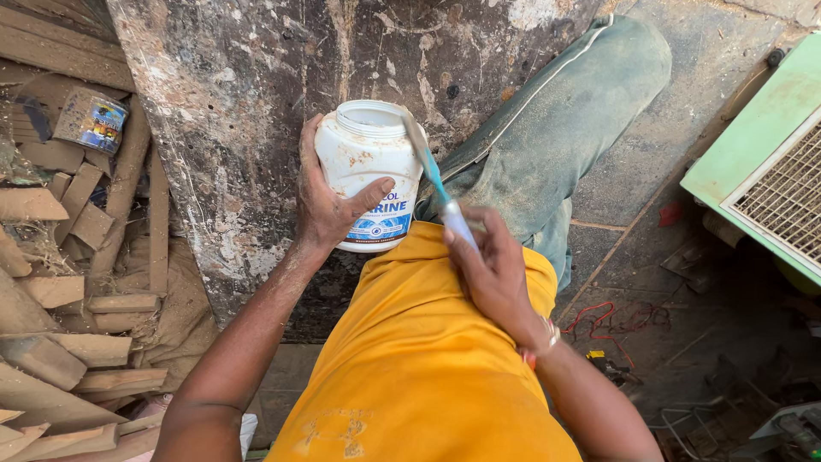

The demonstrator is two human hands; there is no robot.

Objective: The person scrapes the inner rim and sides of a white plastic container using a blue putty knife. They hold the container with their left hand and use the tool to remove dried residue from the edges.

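The left hand [329, 201] wraps around a white plastic glue jar [369, 171], thumb across its blue label, holding it tilted at about the centre of the view, just above the yellow shirt [419, 359]. The right hand [492, 274], at four o'clock from the jar, is closed around the white handle of a blue toothbrush [432, 175], whose head reaches up to the jar's open mouth at its one o'clock edge.

Judging by this, the lid is already off and the brush is at the rim, so loading the brush appears under way; no glued surface shows, so any spreading seems not yet done.

Whether the bristles are inside the jar or just on the rim is hard to tell, and the jar's contents are hidden by its wall. No lid is visible. Behind the jar lies a stained dark board [248, 103]. At nine o'clock, wooden offcuts [77, 282] pile up, with a small tin can [92, 120] at ten o'clock. A green metal cabinet [770, 154] is cut off at three o'clock; tools at five o'clock are too dark to make out.
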